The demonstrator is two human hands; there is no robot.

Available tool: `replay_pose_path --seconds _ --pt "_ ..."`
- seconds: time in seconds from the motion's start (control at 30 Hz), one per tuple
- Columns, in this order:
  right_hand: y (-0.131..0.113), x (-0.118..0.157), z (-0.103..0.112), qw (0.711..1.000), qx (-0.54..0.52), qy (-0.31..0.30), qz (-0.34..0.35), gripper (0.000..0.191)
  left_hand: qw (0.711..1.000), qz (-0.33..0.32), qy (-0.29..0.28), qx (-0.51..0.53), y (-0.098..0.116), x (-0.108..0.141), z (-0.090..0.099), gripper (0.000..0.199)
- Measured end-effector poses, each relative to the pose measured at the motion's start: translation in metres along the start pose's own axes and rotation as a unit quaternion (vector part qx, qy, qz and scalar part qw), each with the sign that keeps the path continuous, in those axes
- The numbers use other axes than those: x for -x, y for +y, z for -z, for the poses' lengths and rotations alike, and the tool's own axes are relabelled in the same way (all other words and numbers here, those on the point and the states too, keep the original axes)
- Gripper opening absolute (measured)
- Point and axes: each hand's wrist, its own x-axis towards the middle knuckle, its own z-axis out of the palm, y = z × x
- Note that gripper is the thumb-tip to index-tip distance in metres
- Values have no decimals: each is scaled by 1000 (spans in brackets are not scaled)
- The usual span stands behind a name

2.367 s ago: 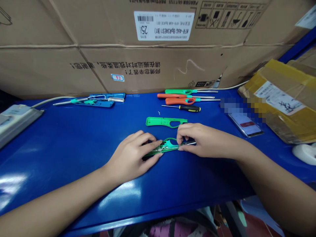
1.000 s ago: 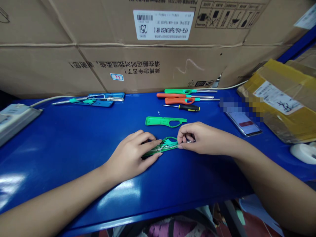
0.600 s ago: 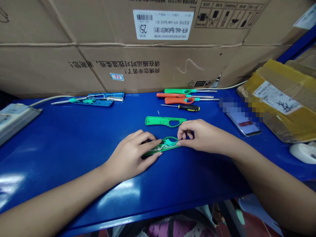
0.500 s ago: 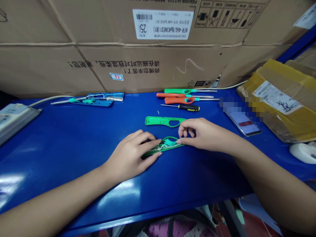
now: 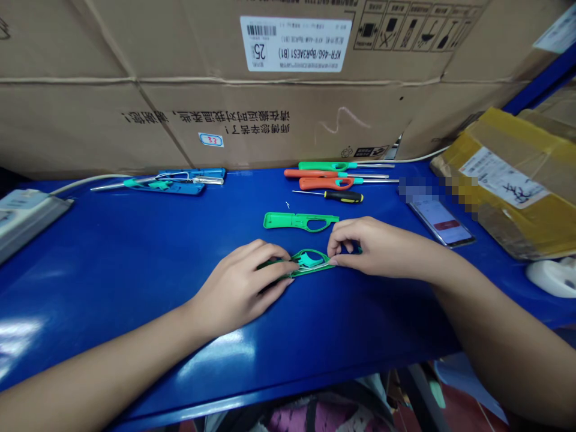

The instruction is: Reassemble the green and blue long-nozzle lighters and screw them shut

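A green lighter half-shell [image 5: 310, 273] lies on the blue table with its inner side up. Inside its loop sits a teal trigger [image 5: 309, 260], with a white wire [image 5: 315, 266] running along it. My left hand [image 5: 252, 276] is closed over the shell's left part, fingertips pressing near the trigger; what lies under the fingers is hidden. My right hand [image 5: 353, 245] pinches at the shell's right end, around the white wire's end. Behind them rests the other green half-shell [image 5: 283, 221], its inner side also up.
Behind are a black-yellow screwdriver [image 5: 344, 197], an orange lighter [image 5: 326, 182] beside others, and an opened blue lighter [image 5: 180, 187]. A phone [image 5: 443, 222] and taped carton [image 5: 513, 180] stand right, a power strip [image 5: 31, 216] left. A large cardboard box [image 5: 180, 48] closes off the back.
My left fingertips have moved onto the area left of the trigger, covering the clear part seen before. My right hand has shifted slightly right along the shell.
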Motion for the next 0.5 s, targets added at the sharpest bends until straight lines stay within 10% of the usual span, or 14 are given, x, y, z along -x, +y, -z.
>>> replay_pose_path --seconds 0.5 --pt "3 1 -2 998 0 -7 -61 9 1000 -21 3 1 -1 1 -2 26"
